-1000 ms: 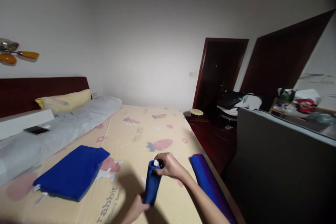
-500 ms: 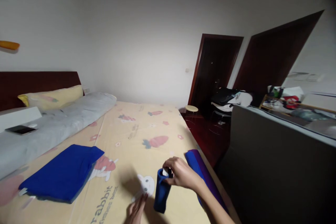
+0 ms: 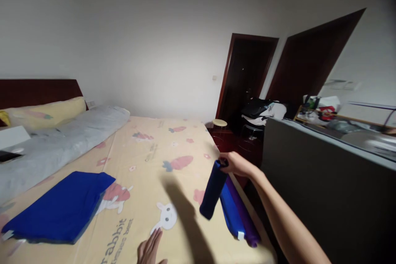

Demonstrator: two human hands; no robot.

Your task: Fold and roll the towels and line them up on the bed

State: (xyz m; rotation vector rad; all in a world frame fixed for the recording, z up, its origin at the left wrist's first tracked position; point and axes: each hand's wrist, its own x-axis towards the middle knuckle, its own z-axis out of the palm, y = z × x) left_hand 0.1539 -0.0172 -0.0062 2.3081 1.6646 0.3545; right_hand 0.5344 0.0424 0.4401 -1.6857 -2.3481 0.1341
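Note:
My right hand [image 3: 232, 163] grips the top end of a dark blue rolled-up cloth [image 3: 213, 192], which hangs tilted above the bed and casts a long shadow. Right behind it, along the bed's edge, lie a blue rolled cloth [image 3: 232, 210] with a white tag and a purple rolled cloth [image 3: 243, 210], side by side. My left hand [image 3: 150, 249] rests on the sheet with fingers stretched out, close to the printed rabbit, holding nothing. Over on the left of the bed a blue folded cloth [image 3: 62, 206] is spread flat, a white tag at its near corner.
The bed [image 3: 145, 189] has a yellow printed sheet. A grey quilt [image 3: 68, 136], a yellow pillow [image 3: 46, 109] and a dark tablet-like device [image 3: 8, 156] are at the left. A grey panel [image 3: 309, 177] stands right of the bed. A round stool [image 3: 219, 123] is near the door.
My right hand has lifted the dark blue roll and carried it right and away, towards the other rolls. The left hand has shifted slightly left and stays on the sheet. The view has turned slightly right.

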